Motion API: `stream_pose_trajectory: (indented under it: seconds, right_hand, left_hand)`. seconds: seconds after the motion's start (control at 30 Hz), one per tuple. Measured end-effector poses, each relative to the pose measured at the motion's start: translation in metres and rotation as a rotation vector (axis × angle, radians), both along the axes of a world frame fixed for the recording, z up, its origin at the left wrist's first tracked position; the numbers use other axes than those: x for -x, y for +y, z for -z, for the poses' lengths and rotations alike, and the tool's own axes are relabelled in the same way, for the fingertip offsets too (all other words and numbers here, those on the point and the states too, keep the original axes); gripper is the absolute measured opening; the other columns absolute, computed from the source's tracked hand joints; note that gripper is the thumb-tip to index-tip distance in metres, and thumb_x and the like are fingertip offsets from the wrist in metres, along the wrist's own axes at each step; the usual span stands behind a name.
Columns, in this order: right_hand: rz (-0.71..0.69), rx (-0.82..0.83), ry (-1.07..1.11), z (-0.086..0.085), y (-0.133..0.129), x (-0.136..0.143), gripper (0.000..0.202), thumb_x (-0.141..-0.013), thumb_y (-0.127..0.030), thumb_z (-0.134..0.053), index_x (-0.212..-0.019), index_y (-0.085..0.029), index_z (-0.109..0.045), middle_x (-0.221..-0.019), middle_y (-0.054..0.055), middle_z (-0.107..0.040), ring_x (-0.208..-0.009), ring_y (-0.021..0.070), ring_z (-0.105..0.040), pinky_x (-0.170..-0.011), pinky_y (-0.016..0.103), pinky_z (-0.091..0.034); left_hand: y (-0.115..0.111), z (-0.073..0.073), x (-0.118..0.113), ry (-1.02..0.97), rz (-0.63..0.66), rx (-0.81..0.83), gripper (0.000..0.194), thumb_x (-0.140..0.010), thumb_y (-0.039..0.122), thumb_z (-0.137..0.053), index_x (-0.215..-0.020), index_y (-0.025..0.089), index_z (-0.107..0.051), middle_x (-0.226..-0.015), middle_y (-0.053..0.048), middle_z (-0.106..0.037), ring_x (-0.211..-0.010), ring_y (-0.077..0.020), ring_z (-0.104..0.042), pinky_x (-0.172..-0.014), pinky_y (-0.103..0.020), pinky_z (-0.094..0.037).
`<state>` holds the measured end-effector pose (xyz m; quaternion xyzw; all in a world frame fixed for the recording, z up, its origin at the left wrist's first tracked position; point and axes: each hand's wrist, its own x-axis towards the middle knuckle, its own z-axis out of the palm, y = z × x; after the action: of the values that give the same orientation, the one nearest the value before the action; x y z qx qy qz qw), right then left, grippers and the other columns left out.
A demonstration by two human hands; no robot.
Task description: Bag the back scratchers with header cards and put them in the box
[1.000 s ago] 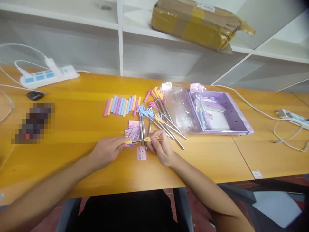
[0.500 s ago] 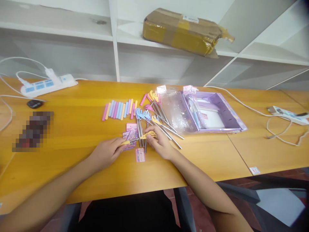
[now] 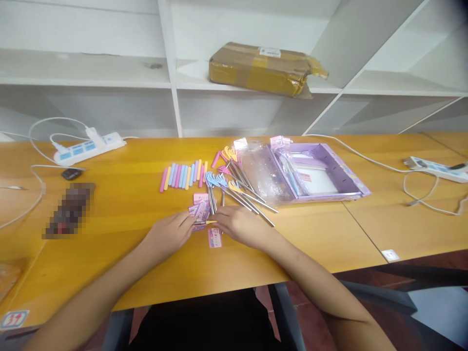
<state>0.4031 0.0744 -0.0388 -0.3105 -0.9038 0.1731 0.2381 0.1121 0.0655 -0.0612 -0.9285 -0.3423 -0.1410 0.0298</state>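
Both of my hands are closed on one yellow back scratcher (image 3: 210,222), of which a short yellow piece and some metal rod show between them. My left hand (image 3: 171,233) covers its handle end, and my right hand (image 3: 243,225) hides the claw end. Small pink and purple cards (image 3: 200,209) lie just beyond the hands, with a single card (image 3: 215,238) nearer me. Metal rods with blue, yellow and pink claws (image 3: 239,183) are heaped behind my right hand. Several coloured handle tubes (image 3: 183,175) stand in a row to the left of them.
A purple open box (image 3: 329,170) sits at the right beside clear plastic wrap (image 3: 261,170). Power strips lie at the left (image 3: 87,151) and right (image 3: 435,170). A taped carton (image 3: 259,70) is on the shelf. A blurred dark object (image 3: 69,210) lies at the left.
The camera view has shifted. My right hand has turned over and now covers the yellow claw, and my hands are closer together. The yellow handle is no longer visible in my left hand.
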Motion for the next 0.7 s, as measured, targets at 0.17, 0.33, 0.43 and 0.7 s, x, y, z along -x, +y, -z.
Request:
stream_pose_trajectory:
  seconds: [0.17,0.33,0.43,0.7]
  right_hand:
    - [0.057,-0.139,-0.108,-0.015,-0.026,0.007,0.019,-0.111,-0.020,-0.055,-0.108,-0.019,-0.073,-0.091,0.007,-0.069,-0.079,0.0197,-0.063,-0.072,0.032,-0.047]
    - [0.238,-0.321,-0.111,-0.005,-0.054,-0.068,0.026,-0.110,-0.020,-0.053,-0.126,-0.025,-0.073,-0.114,0.012,-0.078,-0.098,0.0247,-0.071,-0.083,0.039,-0.054]
    - [0.601,-0.440,-0.120,0.014,-0.077,-0.164,0.029,-0.108,-0.028,-0.049,-0.118,-0.027,-0.077,-0.108,0.012,-0.080,-0.095,0.0264,-0.073,-0.086,0.044,-0.055]
    - [0.971,-0.325,-0.218,0.056,-0.130,-0.263,0.031,-0.104,-0.036,-0.051,-0.118,-0.026,-0.076,-0.107,0.009,-0.080,-0.091,0.0261,-0.077,-0.081,0.039,-0.056]
  left_hand:
    - [-0.016,-0.019,-0.011,0.052,-0.015,-0.062,0.037,-0.116,0.032,-0.038,-0.105,0.020,-0.072,-0.082,-0.003,-0.064,-0.068,-0.0188,-0.059,-0.057,-0.032,-0.039]
    - [-0.022,-0.037,0.040,0.124,-0.055,-0.139,0.032,-0.115,0.029,-0.041,-0.107,0.022,-0.071,-0.088,-0.005,-0.069,-0.078,-0.0224,-0.063,-0.061,-0.036,-0.043]
    - [-0.022,-0.042,0.109,0.126,-0.124,-0.188,0.034,-0.114,0.029,-0.038,-0.104,0.023,-0.069,-0.090,-0.006,-0.071,-0.084,-0.0262,-0.064,-0.071,-0.040,-0.050]
    - [-0.054,-0.007,0.151,0.007,-0.057,-0.159,0.023,-0.111,0.028,-0.047,-0.117,0.027,-0.069,-0.093,-0.002,-0.076,-0.083,-0.0238,-0.069,-0.074,-0.038,-0.056]
